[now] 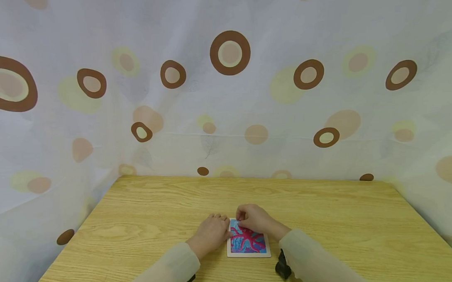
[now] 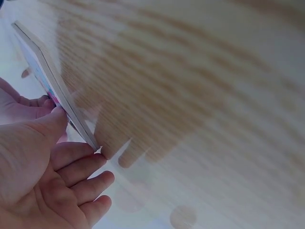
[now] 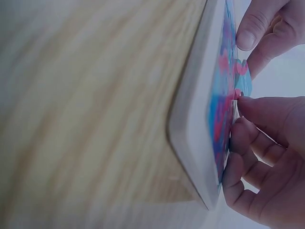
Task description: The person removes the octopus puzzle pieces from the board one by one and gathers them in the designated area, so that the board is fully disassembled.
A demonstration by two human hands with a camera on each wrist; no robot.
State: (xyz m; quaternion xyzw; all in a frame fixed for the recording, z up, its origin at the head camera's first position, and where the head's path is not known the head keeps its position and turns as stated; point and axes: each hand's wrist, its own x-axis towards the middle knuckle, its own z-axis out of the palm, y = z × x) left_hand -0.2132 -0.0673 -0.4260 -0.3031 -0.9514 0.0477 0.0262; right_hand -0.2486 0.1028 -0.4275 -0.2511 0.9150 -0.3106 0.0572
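A jigsaw puzzle with a red octopus on blue lies on the table in a pale frame, close to the person. At its left edge, the left hand rests with its thumb on the picture. In the left wrist view, the left hand's fingers stretch loosely past the frame's edge. Over the puzzle's upper part, the right hand pinches a small blue-and-pink puzzle piece between thumb and fingers. The piece stands tilted up from the picture; its lower end is hidden by the fingertips.
The wooden table spreads out around the puzzle. A pale curtain with brown and yellow circles hangs behind and at both sides. A black wrist device sits under the right sleeve.
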